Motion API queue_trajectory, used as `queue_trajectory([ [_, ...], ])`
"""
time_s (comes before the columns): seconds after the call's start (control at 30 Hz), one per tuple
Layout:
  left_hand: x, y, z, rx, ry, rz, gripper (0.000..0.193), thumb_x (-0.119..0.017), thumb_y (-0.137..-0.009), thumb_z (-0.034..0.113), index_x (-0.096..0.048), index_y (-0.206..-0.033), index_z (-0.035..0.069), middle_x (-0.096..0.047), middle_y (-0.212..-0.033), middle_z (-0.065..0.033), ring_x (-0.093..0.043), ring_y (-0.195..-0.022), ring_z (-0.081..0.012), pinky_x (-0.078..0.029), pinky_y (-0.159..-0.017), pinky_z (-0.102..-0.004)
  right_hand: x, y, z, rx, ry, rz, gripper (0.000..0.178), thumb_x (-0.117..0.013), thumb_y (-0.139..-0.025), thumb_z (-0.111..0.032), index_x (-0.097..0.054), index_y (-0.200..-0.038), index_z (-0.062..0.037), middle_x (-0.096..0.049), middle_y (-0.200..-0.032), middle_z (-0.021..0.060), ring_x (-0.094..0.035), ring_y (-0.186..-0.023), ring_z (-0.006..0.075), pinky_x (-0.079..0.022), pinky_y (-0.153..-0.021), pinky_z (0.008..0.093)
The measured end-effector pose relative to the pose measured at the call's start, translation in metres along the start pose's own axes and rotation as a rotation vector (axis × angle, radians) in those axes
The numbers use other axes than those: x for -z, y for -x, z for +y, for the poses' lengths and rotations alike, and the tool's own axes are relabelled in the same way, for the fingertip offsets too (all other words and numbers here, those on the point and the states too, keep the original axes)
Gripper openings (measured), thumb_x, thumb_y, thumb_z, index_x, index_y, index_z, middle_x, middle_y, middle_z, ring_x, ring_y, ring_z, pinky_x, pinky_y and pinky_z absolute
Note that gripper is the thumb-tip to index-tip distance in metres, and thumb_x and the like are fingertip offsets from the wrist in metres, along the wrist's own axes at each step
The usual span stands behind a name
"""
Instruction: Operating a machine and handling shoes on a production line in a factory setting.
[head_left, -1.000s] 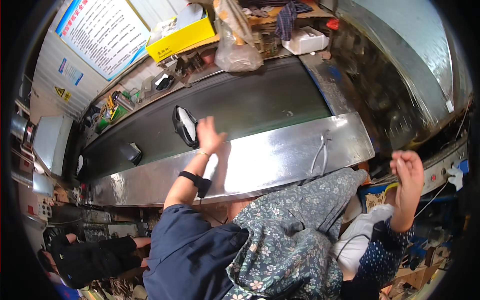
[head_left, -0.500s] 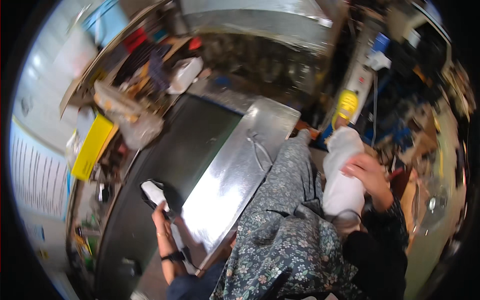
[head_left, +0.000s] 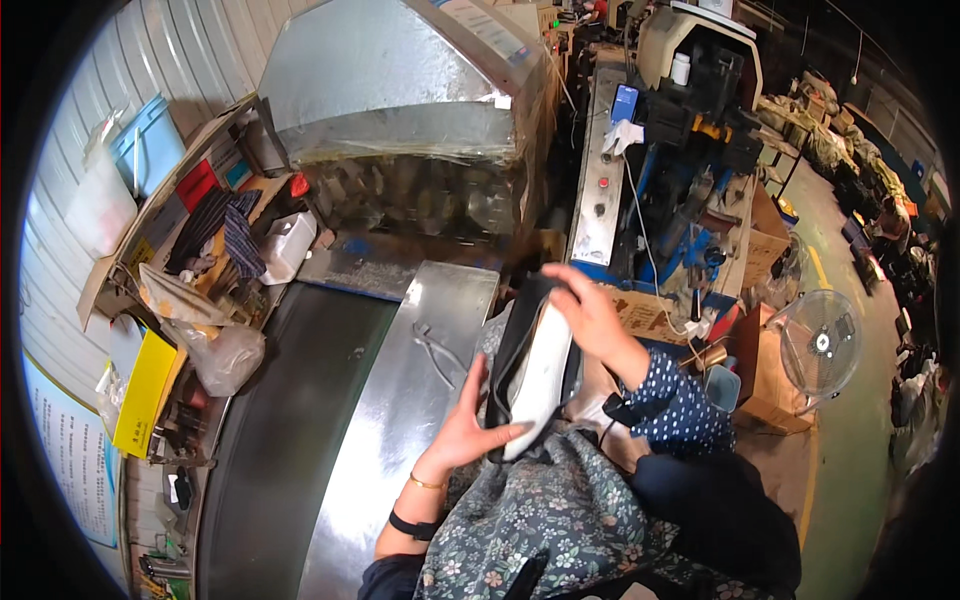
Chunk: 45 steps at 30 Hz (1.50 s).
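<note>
Over my lap, a white foot-shaped shoe last (head_left: pixel 538 365) lies with a black shoe upper (head_left: pixel 517 325) along its sides. The upper's dark edge stands up around the white surface. My left hand (head_left: pixel 462 432) grips the near end, thumb across the white face and fingers along the left side. At the far end, my right hand (head_left: pixel 592 318) curls over the black material and the last. Close by on the left, metal pliers (head_left: pixel 437 355) rest on a shiny metal plate (head_left: pixel 365 440). A dark floral apron (head_left: pixel 545 510) covers my lap below the shoe.
A dark conveyor belt (head_left: pixel 290 420) runs left of the plate toward a metal hood (head_left: pixel 390 90). Cluttered shelves with a yellow box (head_left: pixel 145 395) stand at far left. On the right are a machine panel with a red button (head_left: pixel 603 183), cardboard boxes and a fan (head_left: pixel 820 343).
My left hand has come from over the belt to my lap with the black upper, which now lies about the white last. My right hand has shifted to the last's far end. The view has turned.
</note>
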<state>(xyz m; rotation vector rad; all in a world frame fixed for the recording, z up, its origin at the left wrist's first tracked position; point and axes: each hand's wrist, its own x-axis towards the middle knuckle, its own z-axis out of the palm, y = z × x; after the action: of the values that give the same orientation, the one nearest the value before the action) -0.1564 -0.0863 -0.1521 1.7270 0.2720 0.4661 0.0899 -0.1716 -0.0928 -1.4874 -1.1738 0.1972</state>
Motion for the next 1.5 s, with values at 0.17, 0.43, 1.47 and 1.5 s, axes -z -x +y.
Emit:
queue_trajectory([
  [0.17,-0.008,-0.060,-0.021,-0.074,-0.308,0.039,0.110,-0.087,-0.073,0.020,-0.018,-0.156,0.000,-0.035,-0.154,-0.0209,-0.036,-0.143,-0.0306,-0.030,-0.116,-0.0382,-0.019,0.027,0.002,0.290,0.404,-0.591,0.046,-0.068,-0.089,-0.031,-0.061,-0.125,-0.0041,-0.067,-0.112,0.0222,-0.068,-0.090,0.0385,-0.056,-0.075,0.0427],
  [0.43,-0.052,-0.053,-0.060,-0.017,-0.233,0.330,0.103,-0.080,-0.072,0.001,-0.021,-0.156,0.001,-0.039,-0.147,-0.0180,-0.043,-0.135,-0.0281,-0.036,-0.112,-0.0371,-0.024,0.019,0.044,0.316,0.309,-0.719,0.051,-0.069,-0.085,-0.035,-0.061,-0.126,-0.0059,-0.070,-0.105,0.0184,-0.068,-0.088,0.0375,-0.055,-0.072,0.0445],
  [1.47,-0.009,-0.069,-0.087,0.380,0.460,0.269,0.050,-0.075,-0.087,0.009,-0.052,-0.132,0.005,-0.062,-0.115,-0.0045,-0.059,-0.104,-0.0133,-0.048,-0.094,-0.0281,-0.035,0.134,0.149,-0.747,-0.255,-0.533,0.056,-0.035,-0.106,-0.043,-0.061,-0.125,0.0037,-0.070,-0.108,0.0166,-0.066,-0.098,0.0275,-0.049,-0.091,0.0339],
  [1.5,-0.009,-0.076,-0.089,0.366,0.421,0.278,0.050,-0.075,-0.088,0.010,-0.051,-0.131,0.005,-0.063,-0.110,-0.0042,-0.059,-0.102,-0.0128,-0.049,-0.092,-0.0279,-0.056,0.153,0.177,-0.625,-0.182,-0.483,0.059,-0.031,-0.107,-0.043,-0.063,-0.121,0.0044,-0.071,-0.103,0.0207,-0.066,-0.095,0.0323,-0.049,-0.092,0.0355],
])
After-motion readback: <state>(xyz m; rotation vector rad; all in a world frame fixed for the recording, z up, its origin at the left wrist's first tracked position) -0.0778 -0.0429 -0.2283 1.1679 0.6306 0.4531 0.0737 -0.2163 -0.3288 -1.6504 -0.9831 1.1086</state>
